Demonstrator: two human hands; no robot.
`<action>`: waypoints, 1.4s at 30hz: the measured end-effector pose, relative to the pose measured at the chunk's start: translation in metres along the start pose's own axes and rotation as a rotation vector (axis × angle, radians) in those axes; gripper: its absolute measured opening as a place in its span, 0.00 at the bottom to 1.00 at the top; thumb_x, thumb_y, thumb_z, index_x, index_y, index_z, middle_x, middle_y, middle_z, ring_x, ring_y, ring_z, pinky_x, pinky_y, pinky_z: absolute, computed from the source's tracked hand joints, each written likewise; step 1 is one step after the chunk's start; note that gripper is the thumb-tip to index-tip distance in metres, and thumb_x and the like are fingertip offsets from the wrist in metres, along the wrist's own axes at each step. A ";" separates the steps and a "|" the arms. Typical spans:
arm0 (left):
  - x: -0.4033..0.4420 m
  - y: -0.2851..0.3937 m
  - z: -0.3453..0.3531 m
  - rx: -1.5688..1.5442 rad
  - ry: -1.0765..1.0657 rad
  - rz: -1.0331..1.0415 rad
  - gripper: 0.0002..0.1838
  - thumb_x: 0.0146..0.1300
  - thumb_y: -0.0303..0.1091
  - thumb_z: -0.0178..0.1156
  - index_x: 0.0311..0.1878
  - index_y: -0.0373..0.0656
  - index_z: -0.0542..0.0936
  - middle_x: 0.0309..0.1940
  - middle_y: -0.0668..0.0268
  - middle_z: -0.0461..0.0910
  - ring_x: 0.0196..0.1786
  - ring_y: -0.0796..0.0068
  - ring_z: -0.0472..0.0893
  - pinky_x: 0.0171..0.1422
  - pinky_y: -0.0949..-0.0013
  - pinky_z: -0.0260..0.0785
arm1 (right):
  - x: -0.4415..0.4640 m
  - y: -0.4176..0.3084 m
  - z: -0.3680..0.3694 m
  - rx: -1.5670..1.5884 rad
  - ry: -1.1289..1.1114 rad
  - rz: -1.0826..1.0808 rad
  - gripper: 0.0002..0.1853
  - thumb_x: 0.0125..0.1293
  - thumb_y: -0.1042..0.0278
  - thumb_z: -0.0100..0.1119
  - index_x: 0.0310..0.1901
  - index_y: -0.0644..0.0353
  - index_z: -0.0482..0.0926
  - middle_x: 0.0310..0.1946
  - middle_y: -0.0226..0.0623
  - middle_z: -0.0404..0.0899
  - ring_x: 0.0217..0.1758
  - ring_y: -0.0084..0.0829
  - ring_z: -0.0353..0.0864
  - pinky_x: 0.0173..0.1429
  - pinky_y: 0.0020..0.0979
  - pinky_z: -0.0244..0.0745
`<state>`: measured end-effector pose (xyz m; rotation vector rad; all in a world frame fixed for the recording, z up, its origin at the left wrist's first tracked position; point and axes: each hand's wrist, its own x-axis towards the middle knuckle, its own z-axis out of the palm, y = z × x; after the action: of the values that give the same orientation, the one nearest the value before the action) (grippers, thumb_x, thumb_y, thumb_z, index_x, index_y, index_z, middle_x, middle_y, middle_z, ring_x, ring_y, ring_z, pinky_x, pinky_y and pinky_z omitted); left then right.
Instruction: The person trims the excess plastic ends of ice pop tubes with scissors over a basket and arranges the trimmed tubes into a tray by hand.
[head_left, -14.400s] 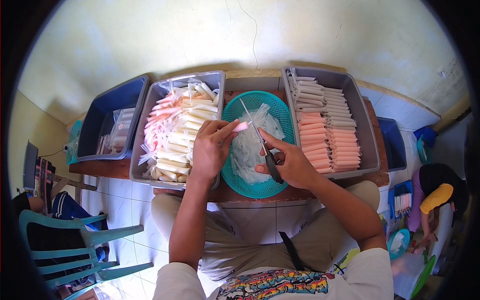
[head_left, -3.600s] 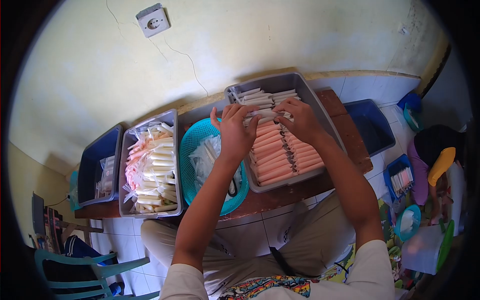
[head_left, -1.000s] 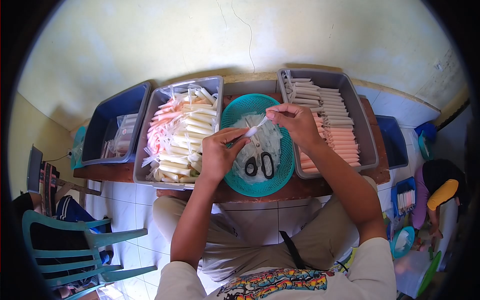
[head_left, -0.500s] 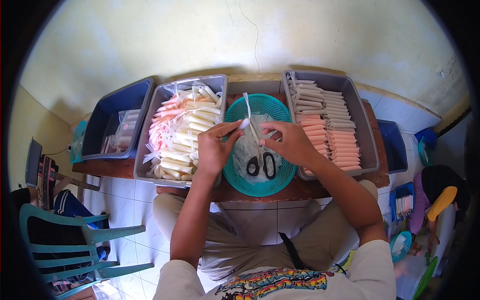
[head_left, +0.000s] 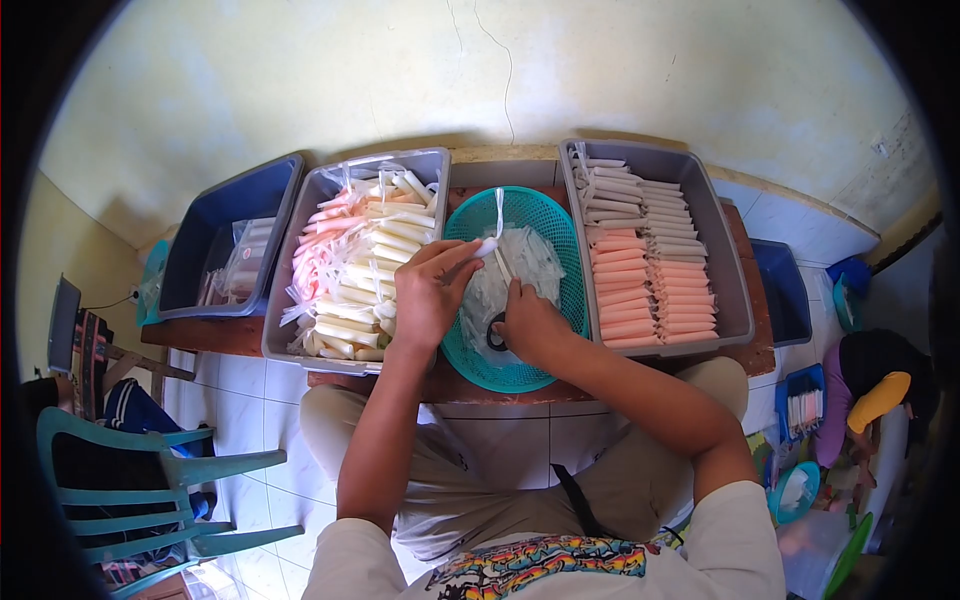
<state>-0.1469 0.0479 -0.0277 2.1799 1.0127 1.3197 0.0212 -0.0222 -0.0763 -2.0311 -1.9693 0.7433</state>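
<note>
My left hand (head_left: 432,290) is closed around a slim plastic tube with white filling (head_left: 487,247), and its clear plastic tail stands up from the end. My right hand (head_left: 530,318) grips the scissors (head_left: 503,268); their blades point up toward the tube, and one black handle loop shows beside the fingers. Both hands are above a teal perforated basket (head_left: 461,365) that holds clear plastic scraps (head_left: 540,262). Left of my left hand, a grey tub (head_left: 447,165) holds jumbled pink and cream-coloured tubes (head_left: 405,228).
At right, a grey tub (head_left: 738,290) holds stacked pink and greyish tubes (head_left: 625,275). A dark blue tub (head_left: 190,240) with some packs stands far left. A green plastic chair (head_left: 130,495) is at lower left. Another person (head_left: 870,390) is at work on the far right.
My right hand has moved down and left onto the scissors, which were lying in the basket, and has closed on them. My left hand still holds the tube in about the same place.
</note>
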 end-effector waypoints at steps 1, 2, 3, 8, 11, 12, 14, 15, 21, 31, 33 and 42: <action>-0.001 -0.001 0.000 -0.007 0.006 0.013 0.16 0.62 0.24 0.79 0.53 0.43 0.93 0.46 0.58 0.92 0.41 0.61 0.91 0.45 0.62 0.85 | -0.001 0.000 0.000 0.000 -0.001 0.001 0.47 0.71 0.58 0.74 0.75 0.85 0.59 0.62 0.70 0.76 0.61 0.68 0.85 0.64 0.54 0.85; -0.002 -0.001 0.000 -0.007 0.006 0.012 0.16 0.62 0.24 0.79 0.53 0.43 0.93 0.46 0.58 0.92 0.41 0.61 0.91 0.45 0.62 0.85 | -0.001 -0.001 -0.001 -0.006 -0.006 0.001 0.48 0.70 0.58 0.75 0.76 0.85 0.58 0.63 0.71 0.75 0.62 0.68 0.84 0.64 0.54 0.84; -0.002 0.000 -0.001 0.000 -0.008 -0.003 0.17 0.62 0.23 0.79 0.54 0.43 0.93 0.47 0.59 0.93 0.43 0.64 0.92 0.46 0.64 0.85 | -0.001 -0.002 -0.002 -0.013 -0.009 0.001 0.49 0.70 0.59 0.75 0.77 0.85 0.56 0.65 0.72 0.73 0.63 0.69 0.84 0.65 0.54 0.84; -0.002 -0.003 -0.001 0.011 -0.020 -0.005 0.17 0.63 0.22 0.79 0.55 0.43 0.93 0.48 0.59 0.93 0.44 0.66 0.92 0.48 0.65 0.86 | 0.002 0.001 0.004 0.004 0.018 0.034 0.48 0.67 0.61 0.77 0.76 0.82 0.58 0.65 0.71 0.72 0.64 0.69 0.83 0.67 0.54 0.84; -0.003 -0.005 0.000 0.015 0.007 0.036 0.16 0.61 0.23 0.79 0.53 0.42 0.93 0.46 0.57 0.92 0.41 0.60 0.91 0.44 0.61 0.84 | 0.004 0.003 0.003 -0.004 0.026 0.040 0.46 0.65 0.63 0.77 0.74 0.84 0.60 0.64 0.69 0.73 0.63 0.68 0.84 0.66 0.52 0.84; -0.003 -0.005 0.000 0.009 0.011 0.042 0.16 0.61 0.23 0.79 0.53 0.42 0.93 0.46 0.57 0.92 0.41 0.60 0.91 0.44 0.62 0.85 | 0.005 0.003 0.001 -0.030 0.015 0.029 0.46 0.64 0.64 0.76 0.72 0.87 0.61 0.63 0.69 0.73 0.62 0.66 0.85 0.66 0.51 0.85; -0.004 -0.005 -0.002 0.005 0.015 0.049 0.16 0.62 0.22 0.79 0.53 0.42 0.93 0.46 0.57 0.92 0.41 0.61 0.91 0.44 0.62 0.85 | 0.001 0.008 -0.007 -0.005 0.009 -0.014 0.46 0.64 0.64 0.76 0.72 0.86 0.62 0.62 0.69 0.74 0.63 0.66 0.84 0.66 0.51 0.84; -0.004 -0.004 -0.003 0.003 0.033 0.049 0.15 0.62 0.22 0.78 0.53 0.41 0.93 0.46 0.57 0.92 0.41 0.61 0.91 0.44 0.63 0.85 | -0.001 0.011 -0.013 0.017 0.001 -0.057 0.46 0.63 0.64 0.76 0.72 0.85 0.62 0.61 0.69 0.74 0.64 0.67 0.83 0.67 0.51 0.83; 0.000 -0.005 -0.013 0.054 0.086 -0.043 0.16 0.64 0.20 0.77 0.54 0.40 0.93 0.47 0.57 0.93 0.46 0.63 0.93 0.50 0.64 0.86 | -0.027 0.014 -0.069 0.197 0.025 -0.152 0.47 0.64 0.62 0.74 0.79 0.76 0.63 0.58 0.61 0.77 0.60 0.58 0.82 0.67 0.48 0.79; 0.003 -0.016 -0.017 0.149 0.101 -0.066 0.16 0.63 0.21 0.76 0.54 0.42 0.93 0.47 0.58 0.93 0.43 0.63 0.92 0.49 0.64 0.85 | -0.057 0.001 -0.098 0.222 0.091 -0.220 0.56 0.63 0.43 0.83 0.84 0.64 0.64 0.50 0.46 0.78 0.52 0.41 0.81 0.60 0.39 0.78; 0.003 -0.018 -0.016 0.159 0.100 -0.041 0.16 0.63 0.21 0.77 0.54 0.42 0.94 0.46 0.58 0.93 0.43 0.62 0.92 0.49 0.64 0.85 | -0.059 0.001 -0.099 0.251 0.066 -0.212 0.55 0.62 0.45 0.84 0.85 0.60 0.65 0.48 0.45 0.77 0.52 0.40 0.81 0.60 0.39 0.78; 0.001 -0.011 -0.010 0.208 -0.021 0.073 0.15 0.61 0.24 0.77 0.52 0.45 0.94 0.46 0.62 0.92 0.51 0.59 0.90 0.61 0.60 0.81 | -0.054 0.003 -0.089 0.247 0.040 -0.283 0.58 0.62 0.43 0.84 0.86 0.59 0.63 0.53 0.49 0.77 0.52 0.44 0.82 0.59 0.39 0.79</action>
<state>-0.1596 0.0559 -0.0295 2.4000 1.1162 1.2701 0.0687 -0.0581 0.0089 -1.5753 -1.9745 0.8252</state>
